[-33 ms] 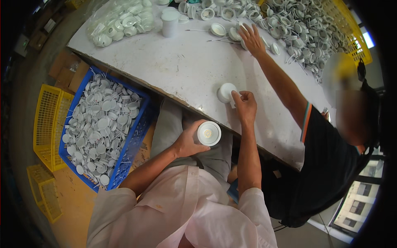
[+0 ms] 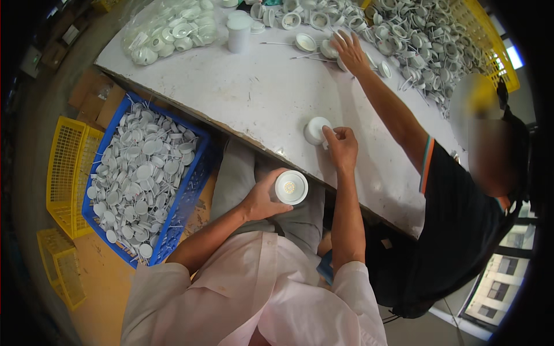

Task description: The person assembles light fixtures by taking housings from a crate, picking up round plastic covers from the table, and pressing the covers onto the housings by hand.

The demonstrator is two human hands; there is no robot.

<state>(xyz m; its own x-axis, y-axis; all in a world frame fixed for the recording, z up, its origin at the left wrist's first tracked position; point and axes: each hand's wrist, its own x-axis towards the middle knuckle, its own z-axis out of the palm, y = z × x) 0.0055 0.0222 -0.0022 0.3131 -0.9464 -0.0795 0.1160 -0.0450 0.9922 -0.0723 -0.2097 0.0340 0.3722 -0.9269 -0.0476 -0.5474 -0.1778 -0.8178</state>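
round white lamp housing (image 2: 291,187) held over the lap, left hand (image 2: 261,199) fingers curled tight around its rim; right hand (image 2: 343,146) fingers pinched on a white round cap (image 2: 315,130) lying on the white surface (image 2: 254,98) near its edge; blue crate (image 2: 193,190) of white discs at left; co-worker's hand (image 2: 352,51) among the far pile of parts (image 2: 427,40)

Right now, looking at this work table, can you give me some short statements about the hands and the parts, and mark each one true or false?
1. The left hand holds a round white lamp part. True.
2. The right hand rests in the blue crate. False: it touches a white round cap on the table.
3. The blue crate is empty. False: it holds many white discs.
4. A co-worker's hand reaches the parts pile. True.
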